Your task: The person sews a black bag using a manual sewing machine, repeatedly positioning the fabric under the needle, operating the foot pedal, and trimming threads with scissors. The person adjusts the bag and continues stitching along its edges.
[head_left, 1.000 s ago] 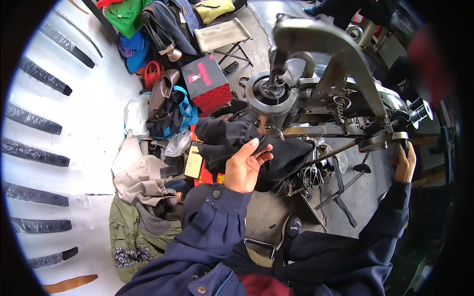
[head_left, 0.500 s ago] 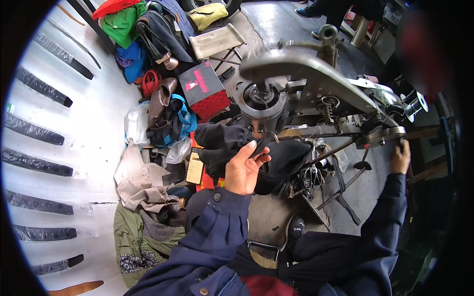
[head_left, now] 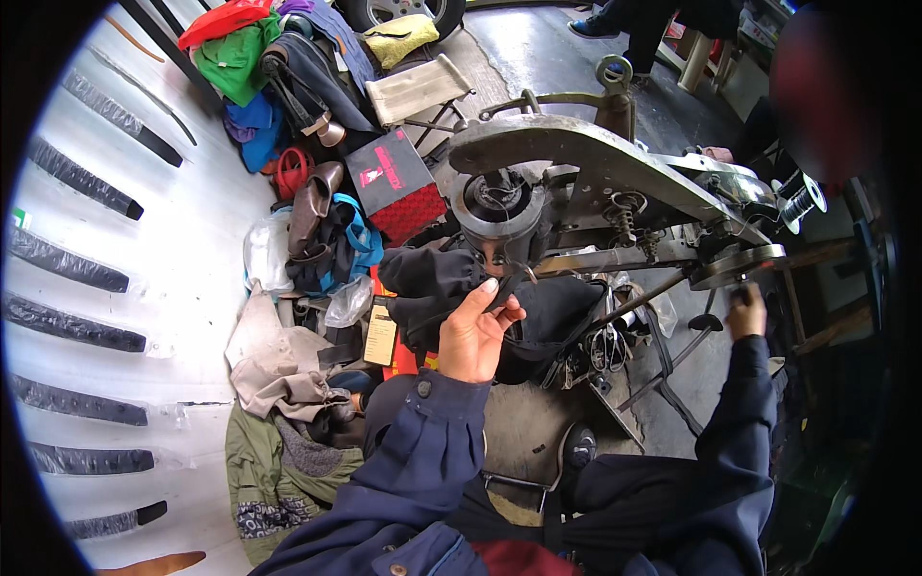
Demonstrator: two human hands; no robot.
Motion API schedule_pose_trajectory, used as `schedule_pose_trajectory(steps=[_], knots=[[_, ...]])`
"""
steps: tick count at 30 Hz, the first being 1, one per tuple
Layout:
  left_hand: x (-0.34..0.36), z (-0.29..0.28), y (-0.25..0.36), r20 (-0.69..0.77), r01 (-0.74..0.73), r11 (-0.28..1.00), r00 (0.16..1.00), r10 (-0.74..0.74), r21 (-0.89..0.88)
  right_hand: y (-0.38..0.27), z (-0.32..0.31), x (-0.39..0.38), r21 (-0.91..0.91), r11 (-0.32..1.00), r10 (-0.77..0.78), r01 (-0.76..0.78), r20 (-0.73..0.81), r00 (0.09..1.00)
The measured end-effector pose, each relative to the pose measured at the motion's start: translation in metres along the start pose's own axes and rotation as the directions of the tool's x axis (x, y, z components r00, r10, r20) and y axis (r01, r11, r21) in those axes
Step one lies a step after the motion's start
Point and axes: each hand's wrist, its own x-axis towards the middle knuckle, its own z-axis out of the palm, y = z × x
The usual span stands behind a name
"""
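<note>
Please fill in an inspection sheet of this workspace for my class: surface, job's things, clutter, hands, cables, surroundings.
Surface: grey floor, with things lying about.
Job's things: metal machine with a round wheel and spool; black cloth by its cylinder.
Clutter: black-and-red box, brown boot, olive garment.
Hands: left hand pinches the black cloth; right hand is at the wheel, grip unclear.
Cables: looped cords or wires below the machine, kind unclear.
Surroundings: white panel with dark strips at left; another person's legs at top right.
</note>
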Motion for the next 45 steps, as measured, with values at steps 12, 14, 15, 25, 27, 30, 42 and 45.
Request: schedule_pose_trajectory(steps=[12, 14, 15, 25, 27, 30, 42, 45], knots=[[0.002, 0.006, 0.001, 0.021, -0.007, 1.000, 1.000, 0.006, 0.031, 0.012, -0.019, 0.019, 0.177, 0.962, -0.180, 0.208, -0.166, 0.970], [0.003, 0.007, 0.002, 0.026, -0.009, 1.000, 1.000, 0.008, 0.026, 0.013, 0.019, -0.006, 0.169, 0.984, -0.080, 0.051, 0.169, 0.982], [0.003, 0.007, 0.001, 0.026, -0.013, 1.000, 1.000, 0.013, 0.022, 0.007, 0.026, -0.022, 0.169, 0.983, -0.011, -0.069, 0.432, 0.902], [0.003, 0.010, 0.002, -0.003, 0.002, 0.999, 1.000, -0.002, 0.049, 0.007, -0.020, 0.020, 0.149, 0.963, -0.203, 0.224, -0.145, 0.969], [0.004, 0.010, 0.002, 0.022, -0.003, 0.999, 1.000, 0.002, 0.039, 0.011, 0.016, -0.006, 0.212, 0.977, -0.053, 0.016, 0.171, 0.984], [0.004, 0.007, -0.001, 0.029, -0.010, 0.999, 1.000, 0.009, 0.043, -0.013, 0.021, -0.043, 0.320, 0.946, -0.222, 0.057, 0.507, 0.833], [0.005, 0.006, -0.004, 0.052, 0.025, 1.000, 0.998, -0.024, -0.017, 0.067, 0.044, 0.020, 0.038, 0.936, -0.353, 0.351, 0.043, 0.935], [0.004, 0.006, -0.006, 0.067, 0.011, 0.999, 0.998, -0.008, -0.041, 0.043, 0.051, -0.013, 0.157, 0.987, -0.082, 0.025, 0.368, 0.926]])
